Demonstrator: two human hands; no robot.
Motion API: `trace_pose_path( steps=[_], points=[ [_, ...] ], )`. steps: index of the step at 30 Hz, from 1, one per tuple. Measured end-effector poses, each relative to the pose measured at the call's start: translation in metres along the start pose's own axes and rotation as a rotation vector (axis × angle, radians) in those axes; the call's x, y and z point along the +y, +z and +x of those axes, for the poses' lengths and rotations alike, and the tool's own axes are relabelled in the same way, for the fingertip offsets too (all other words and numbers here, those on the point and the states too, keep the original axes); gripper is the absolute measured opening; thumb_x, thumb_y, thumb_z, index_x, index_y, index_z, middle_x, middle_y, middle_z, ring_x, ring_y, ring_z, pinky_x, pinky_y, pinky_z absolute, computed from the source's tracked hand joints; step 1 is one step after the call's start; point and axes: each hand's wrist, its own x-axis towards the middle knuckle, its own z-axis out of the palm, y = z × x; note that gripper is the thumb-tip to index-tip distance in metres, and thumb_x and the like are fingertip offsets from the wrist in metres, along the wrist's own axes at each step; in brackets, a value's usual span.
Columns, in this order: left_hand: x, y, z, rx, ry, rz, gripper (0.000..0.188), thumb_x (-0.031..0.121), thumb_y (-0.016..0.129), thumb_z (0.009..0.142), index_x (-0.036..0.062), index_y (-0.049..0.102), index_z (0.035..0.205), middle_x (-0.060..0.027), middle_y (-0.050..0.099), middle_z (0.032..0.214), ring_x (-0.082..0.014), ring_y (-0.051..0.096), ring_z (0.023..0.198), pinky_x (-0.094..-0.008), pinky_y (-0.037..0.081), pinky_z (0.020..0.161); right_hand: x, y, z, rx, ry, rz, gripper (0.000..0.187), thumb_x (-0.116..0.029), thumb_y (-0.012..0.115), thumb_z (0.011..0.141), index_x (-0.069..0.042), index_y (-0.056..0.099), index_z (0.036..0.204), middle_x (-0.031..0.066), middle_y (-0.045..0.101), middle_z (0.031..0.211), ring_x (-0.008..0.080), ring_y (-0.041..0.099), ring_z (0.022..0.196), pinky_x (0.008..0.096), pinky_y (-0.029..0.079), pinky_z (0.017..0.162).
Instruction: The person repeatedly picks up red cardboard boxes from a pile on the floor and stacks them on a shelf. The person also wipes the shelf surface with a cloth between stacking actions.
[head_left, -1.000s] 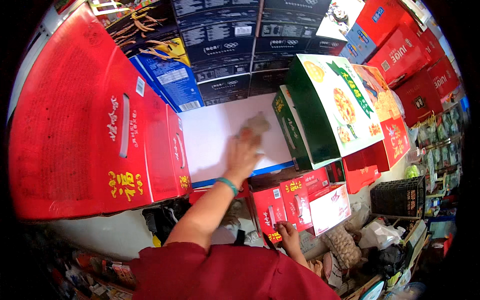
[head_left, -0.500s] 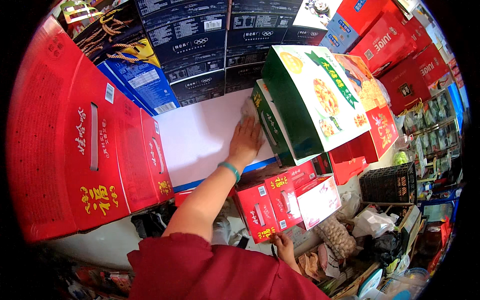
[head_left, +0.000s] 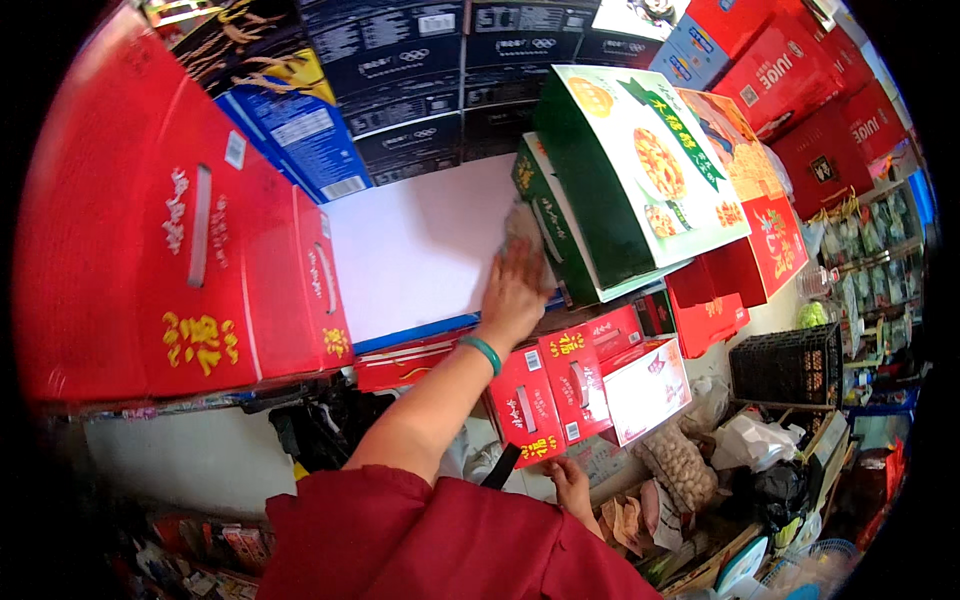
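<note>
My left hand, with a green bangle at the wrist, presses a greyish cloth onto a white flat surface. Its fingers lie over the cloth, right against the green gift box standing on the surface's right side. A bigger green-and-white carton rests beside and above that box. Lower down, my right hand hangs near the bottom edge of the red gift boxes. Its fingers are loosely bent and apart, with nothing visible in them.
Tall red cartons with handles border the surface on the left. Dark blue cartons are stacked behind it, beside a blue box. At lower right are a black crate, a net bag of round brown items and plastic bags.
My left hand and the cloth have slid a little nearer along the green box. The whole view has shifted slightly. My right hand stays low by the red boxes.
</note>
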Motion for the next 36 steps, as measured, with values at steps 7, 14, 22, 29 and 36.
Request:
trace_pose_path(
  steps=[7,14,22,29,36],
  points=[
    [-0.065,-0.040,-0.057,0.018,-0.114,0.264,0.052,0.031,0.054,0.086,0.0083,0.045,0.131,-0.0152,0.033,0.143,-0.0259,0.023,0.137,-0.0497,0.018,0.109,-0.028,0.000,0.011,-0.004,-0.079,-0.014,0.024,-0.016,0.050,0.094,0.004,0.056,0.106,0.0093,0.064,0.095,0.0149,0.061,0.084,0.0273,0.048,0.076],
    [-0.131,-0.059,-0.040,0.306,-0.645,0.312,0.050,0.034,0.049,0.089,0.0029,0.049,0.128,-0.0229,0.024,0.146,-0.0330,0.019,0.137,-0.0499,0.015,0.109,0.014,-0.015,0.004,0.037,-0.058,-0.006,0.022,-0.013,0.051,0.093,0.004,0.058,0.104,0.0094,0.064,0.091,0.0147,0.061,0.085,0.0269,0.047,0.076],
    [-0.097,-0.005,0.059,0.255,-0.292,0.174,0.052,0.030,0.056,0.084,-0.0005,0.050,0.126,-0.0231,0.036,0.139,-0.0358,0.028,0.132,-0.0450,0.021,0.109,0.034,-0.021,-0.011,0.045,0.052,0.083,0.024,-0.015,0.051,0.093,0.005,0.057,0.106,0.0107,0.064,0.093,0.0171,0.061,0.085,0.0302,0.048,0.078],
    [-0.032,-0.016,-0.025,-0.046,0.119,-0.063,0.041,0.022,0.047,0.089,0.0083,0.049,0.127,-0.0157,0.035,0.141,-0.0291,0.028,0.134,-0.0417,0.021,0.110,0.026,-0.004,0.020,-0.038,-0.029,-0.065,0.024,-0.015,0.052,0.093,0.003,0.058,0.106,0.0095,0.065,0.092,0.0164,0.061,0.083,0.0290,0.048,0.076],
    [-0.134,-0.067,-0.033,0.242,-0.410,0.143,0.043,0.019,0.053,0.085,0.0067,0.050,0.126,-0.0202,0.034,0.141,-0.0314,0.029,0.133,-0.0469,0.021,0.108,-0.006,0.008,0.033,-0.066,-0.094,-0.098,0.020,-0.015,0.053,0.091,0.000,0.060,0.102,0.0087,0.066,0.088,0.0154,0.061,0.083,0.0288,0.048,0.070]
  ],
)
